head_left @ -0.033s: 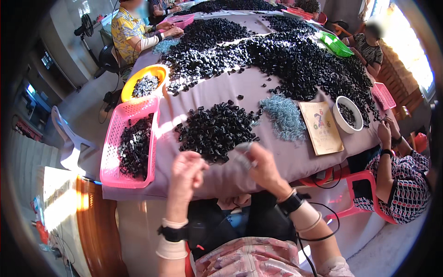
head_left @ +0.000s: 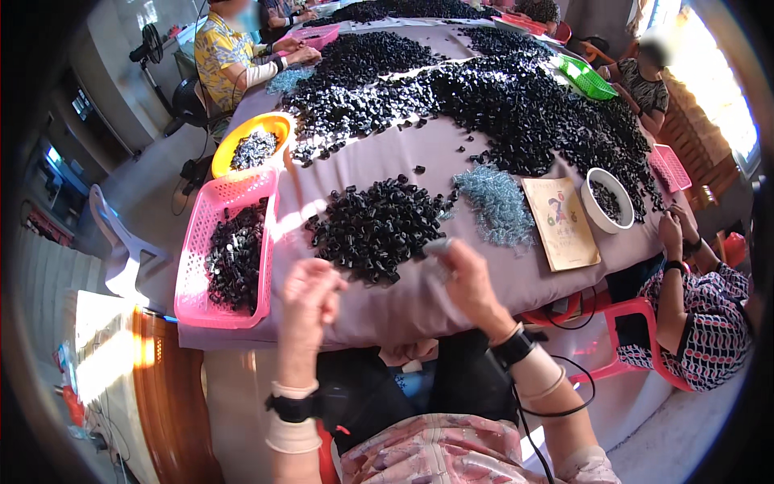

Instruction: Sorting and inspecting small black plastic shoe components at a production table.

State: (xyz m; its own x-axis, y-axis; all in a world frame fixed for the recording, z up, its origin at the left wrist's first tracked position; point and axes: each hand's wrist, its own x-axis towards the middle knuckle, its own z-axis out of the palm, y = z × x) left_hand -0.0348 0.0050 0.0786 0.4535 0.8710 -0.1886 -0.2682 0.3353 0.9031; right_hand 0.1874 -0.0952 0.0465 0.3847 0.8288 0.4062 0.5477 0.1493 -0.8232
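Observation:
My left hand (head_left: 310, 294) hovers over the near table edge, fingers curled and thumb pressed in; whatever is pinched there is too small to make out. Across from it, my right hand (head_left: 463, 274) is bent inward with grey coverings on the fingertips, its fingers smeared by motion. A gap separates the two hands. Just beyond them lies a heap of small black plastic parts (head_left: 379, 230). To its right spreads a pile of small clear bluish plastic pieces (head_left: 496, 206). Left of my left hand stands a pink perforated basket (head_left: 189, 274), partly filled with black parts.
An orange basin (head_left: 282, 129) sits behind the basket. A paper booklet (head_left: 562, 226) and a white bowl (head_left: 592, 194) lie to the right. A large mound of black parts (head_left: 516, 105) covers the far table. Other people work along both sides; a pink chair (head_left: 645, 310) stands at right.
My left hand has shifted left and slightly up, away from the right one. My right hand has moved slightly to the right. The piles and containers look unchanged.

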